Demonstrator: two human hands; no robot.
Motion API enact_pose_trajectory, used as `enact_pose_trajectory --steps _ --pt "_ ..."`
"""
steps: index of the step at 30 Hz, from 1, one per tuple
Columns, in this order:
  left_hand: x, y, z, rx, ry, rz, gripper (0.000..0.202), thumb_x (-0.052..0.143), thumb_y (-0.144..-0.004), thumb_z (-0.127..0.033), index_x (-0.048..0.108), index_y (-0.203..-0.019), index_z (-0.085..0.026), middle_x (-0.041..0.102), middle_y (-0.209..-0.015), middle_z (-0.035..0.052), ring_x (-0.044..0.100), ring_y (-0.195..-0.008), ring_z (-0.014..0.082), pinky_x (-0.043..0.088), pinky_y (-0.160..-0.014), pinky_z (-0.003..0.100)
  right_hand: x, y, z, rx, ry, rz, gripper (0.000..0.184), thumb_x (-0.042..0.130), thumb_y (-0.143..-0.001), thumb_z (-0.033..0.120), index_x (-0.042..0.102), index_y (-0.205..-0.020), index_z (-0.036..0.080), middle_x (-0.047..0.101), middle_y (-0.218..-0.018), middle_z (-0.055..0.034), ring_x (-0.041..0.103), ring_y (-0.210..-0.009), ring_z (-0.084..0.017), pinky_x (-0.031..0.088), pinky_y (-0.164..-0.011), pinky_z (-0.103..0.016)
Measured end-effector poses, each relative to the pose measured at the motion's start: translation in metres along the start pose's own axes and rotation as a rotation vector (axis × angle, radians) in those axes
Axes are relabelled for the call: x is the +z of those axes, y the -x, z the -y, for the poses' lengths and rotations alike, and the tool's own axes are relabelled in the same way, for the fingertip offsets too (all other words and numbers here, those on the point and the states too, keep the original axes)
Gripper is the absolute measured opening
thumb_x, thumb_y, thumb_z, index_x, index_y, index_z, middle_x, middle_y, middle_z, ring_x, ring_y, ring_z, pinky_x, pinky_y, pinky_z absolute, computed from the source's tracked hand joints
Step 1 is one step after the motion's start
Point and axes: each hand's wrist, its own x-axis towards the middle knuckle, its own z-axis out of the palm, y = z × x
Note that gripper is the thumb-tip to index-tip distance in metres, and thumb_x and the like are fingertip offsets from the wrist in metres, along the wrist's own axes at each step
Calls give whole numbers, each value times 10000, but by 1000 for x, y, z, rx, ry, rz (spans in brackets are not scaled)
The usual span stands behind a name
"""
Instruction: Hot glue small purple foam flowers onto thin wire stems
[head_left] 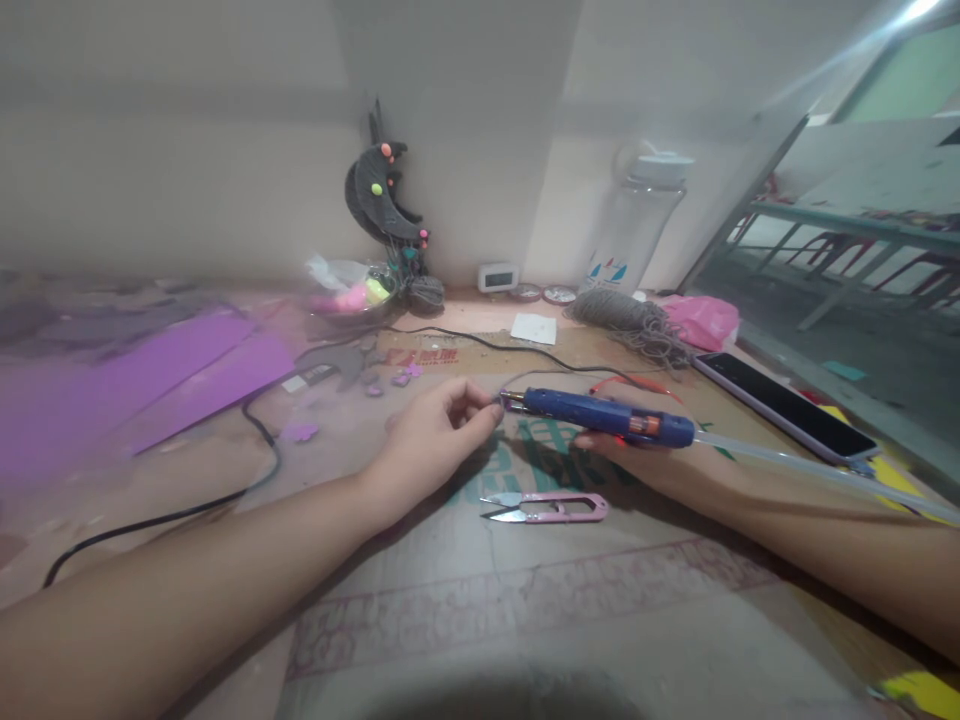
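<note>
My right hand (637, 462) is wrapped around a blue hot glue gun (581, 408), which lies nearly level with its nozzle to the left. A long clear glue stick (795, 458) juts from its back end, and a small red light glows underneath. At the nozzle tip, my left hand (454, 425) is closed in a pinch. Whatever sits between its thumb and fingers is too small to make out. A pair of pink thread snips (546, 508) rests on the cardboard (480, 590) below both hands, blades pointing left.
Purple sheets (202, 375) lie at left, near a black cable (270, 450). Behind stand a dark crescent ornament (379, 200), a bowl (352, 305), a small digital clock (498, 277) and a clear bottle (634, 225). Grey yarn (622, 315) and a phone (784, 405) are at right.
</note>
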Motion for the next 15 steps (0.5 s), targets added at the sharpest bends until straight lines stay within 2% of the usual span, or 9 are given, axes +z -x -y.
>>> enact_pose_trajectory --steps 7,15 --pt "0 -1 2 6 -12 9 208 604 -864 -404 577 -813 -204 586 -696 -28 492 -577 104 346 -533 229 1 1 -1 20 -45 8 237 705 -749 410 553 -659 253 581 -594 18 556 -555 -180 426 -489 -302" --pt "0 -1 2 2 6 22 207 605 -867 -401 580 -815 -202 580 -695 -30 486 -588 102 346 -543 231 3 1 -6 21 5 -9 226 688 -761 402 545 -675 249 589 -606 9 559 -566 -185 414 -488 -305"
